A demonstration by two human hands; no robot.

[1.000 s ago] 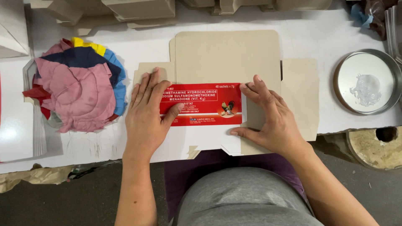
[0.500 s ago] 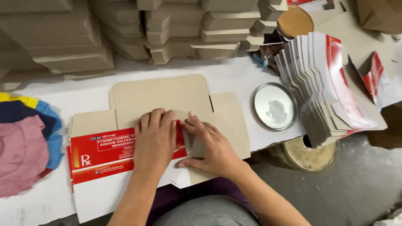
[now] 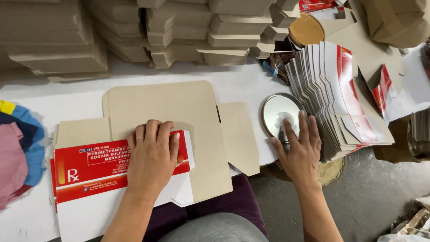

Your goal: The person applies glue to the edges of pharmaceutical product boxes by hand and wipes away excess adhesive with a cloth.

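Note:
A flat, unfolded cardboard carton (image 3: 170, 107) lies on the white table, brown inside up, with its red and white printed flap (image 3: 89, 168) folded over at the front left. My left hand (image 3: 152, 157) presses flat on that flap, fingers spread. My right hand (image 3: 299, 150) is off the carton, fingers apart and holding nothing. Its fingertips reach over the rim of a round metal dish (image 3: 280, 117) that holds white paste.
A fanned stack of red and white flat cartons (image 3: 336, 94) leans right of the dish. Piles of folded brown cartons (image 3: 179, 31) line the back. Coloured rags (image 3: 18, 148) lie at the left edge. A round brown lid (image 3: 306, 30) sits at back right.
My right hand has left the carton and moved right to the metal dish. My left hand stays pressed on the red flap. The view has swung right.

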